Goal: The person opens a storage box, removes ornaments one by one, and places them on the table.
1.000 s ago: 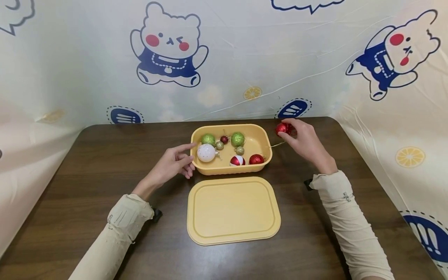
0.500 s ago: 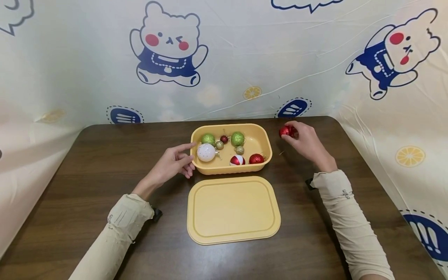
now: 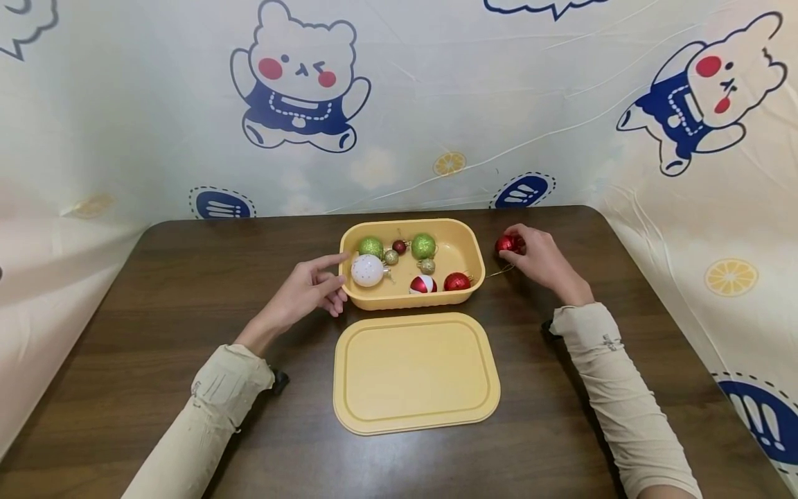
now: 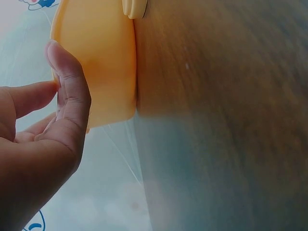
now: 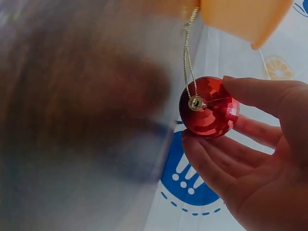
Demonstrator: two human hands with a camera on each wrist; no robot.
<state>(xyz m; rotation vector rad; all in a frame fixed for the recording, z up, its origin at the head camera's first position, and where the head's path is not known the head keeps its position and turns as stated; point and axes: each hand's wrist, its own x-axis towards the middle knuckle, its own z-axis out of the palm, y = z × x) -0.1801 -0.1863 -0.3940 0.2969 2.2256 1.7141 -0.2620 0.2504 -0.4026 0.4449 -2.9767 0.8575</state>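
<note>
With thumb and fingertips, my right hand [image 3: 541, 262] grips a shiny red Christmas ball [image 5: 209, 108] to the right of the yellow box [image 3: 405, 303]. The ball's gold cord loop [image 5: 188, 48] reaches toward the box, as the right wrist view shows. My left hand [image 3: 305, 287] rests its fingertips against the box's left end, with the index finger fairly straight at the rim. Inside the box lie a white ball [image 3: 367, 270], two green balls [image 3: 370, 247], small gold balls [image 3: 427, 266], a small dark red ball [image 3: 399, 247], a red-and-white ball [image 3: 422, 284] and another red ball [image 3: 457, 282].
A flat yellow lid [image 3: 416, 374] lies on the dark wooden table [image 3: 249, 430], just in front of the box. Behind and beside the table hangs a pale printed cloth [image 3: 424, 90] with cartoon bears.
My right hand has come slightly nearer and lower with the red Christmas ball, and the ball's cord has swung. The left hand and the box have stayed in place.
</note>
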